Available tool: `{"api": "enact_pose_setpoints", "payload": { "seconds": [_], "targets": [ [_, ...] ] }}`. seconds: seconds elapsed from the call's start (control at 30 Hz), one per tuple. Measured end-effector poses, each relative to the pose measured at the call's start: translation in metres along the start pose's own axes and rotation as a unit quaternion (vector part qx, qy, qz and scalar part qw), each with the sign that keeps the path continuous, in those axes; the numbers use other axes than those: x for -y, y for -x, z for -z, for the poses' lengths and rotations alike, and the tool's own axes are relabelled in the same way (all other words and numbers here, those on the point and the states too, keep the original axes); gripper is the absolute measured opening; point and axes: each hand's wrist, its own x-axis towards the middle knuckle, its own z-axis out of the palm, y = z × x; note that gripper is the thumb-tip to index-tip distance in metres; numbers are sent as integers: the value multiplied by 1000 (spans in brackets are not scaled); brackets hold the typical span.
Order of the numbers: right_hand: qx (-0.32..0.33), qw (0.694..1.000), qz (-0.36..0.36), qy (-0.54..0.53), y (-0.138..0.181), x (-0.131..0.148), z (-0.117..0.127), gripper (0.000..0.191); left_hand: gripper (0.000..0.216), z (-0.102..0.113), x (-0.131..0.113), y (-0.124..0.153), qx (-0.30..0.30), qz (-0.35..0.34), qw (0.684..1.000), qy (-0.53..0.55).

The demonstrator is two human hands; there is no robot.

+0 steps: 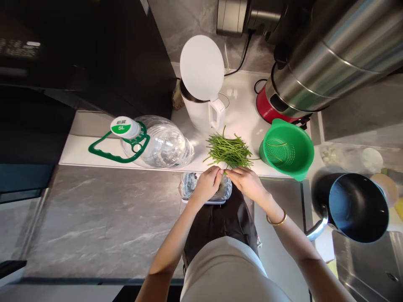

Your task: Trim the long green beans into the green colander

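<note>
Your left hand (207,183) + right hand (247,182): together, pinching thin green stem (225,171) | above plastic-lined bin (227,189) | green-stem pile (229,151) on white surface (244,111)

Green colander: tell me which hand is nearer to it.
Right. The right hand is to the left of the green colander and closer to the person, not touching it; the left hand is farther left, past the right hand.
</note>
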Motion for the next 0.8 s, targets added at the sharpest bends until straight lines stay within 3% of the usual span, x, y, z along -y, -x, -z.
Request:
{"api": "enact_pose_setpoints", "payload": {
  "seconds": [0.17,0.3,0.43,0.57,0.63,0.7,0.8],
  "targets": [
    [-28,992,-25,-119,8,0,-4,27,37,-13,5,7,13,57,982,180],
    [-71,971,-62,-220,7,3,-10,26,40,-24,7,10,-16,93,958,272],
    [-119,942,-111,-294,8,7,-18,25,41,-28,4,10,-44,110,954,275],
    [-165,898,-178,-366,12,14,-29,22,39,-25,-5,10,-64,89,972,210],
    [-193,869,-209,-405,13,18,-32,21,37,-23,-8,10,-71,72,981,166],
    [-249,818,-244,-458,11,19,-34,19,35,-23,-9,12,-75,60,987,128],
    [-364,686,-283,-563,4,14,-29,19,36,-28,-4,18,-71,63,989,112]
  ]
}}
